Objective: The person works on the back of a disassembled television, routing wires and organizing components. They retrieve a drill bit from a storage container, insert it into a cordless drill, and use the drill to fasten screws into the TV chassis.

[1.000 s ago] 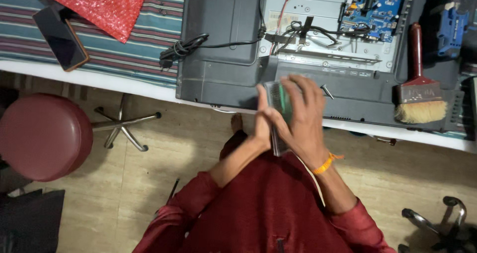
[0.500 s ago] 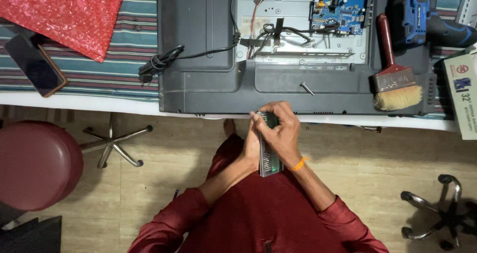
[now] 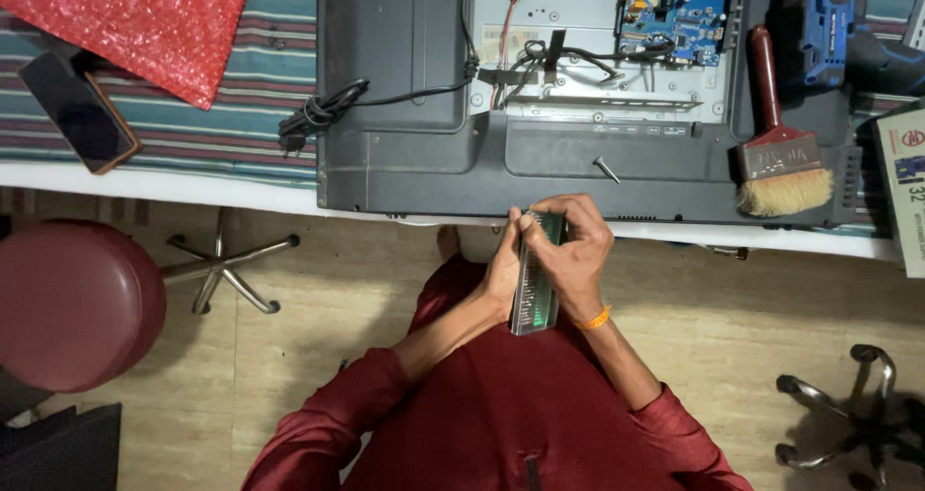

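Keep your left hand (image 3: 501,277) wrapped firmly around the long green strip (image 3: 536,289) while your right hand (image 3: 576,260) pinches its top end, steady above the television back (image 3: 405,154).

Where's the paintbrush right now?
In the head view, the paintbrush lies at the right on the opened dark panel, bristles toward the table's near edge, just left of the blue power tool.

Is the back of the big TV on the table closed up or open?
Open. The television lies face down with part of its back cover off, so the blue circuit board and wires show.
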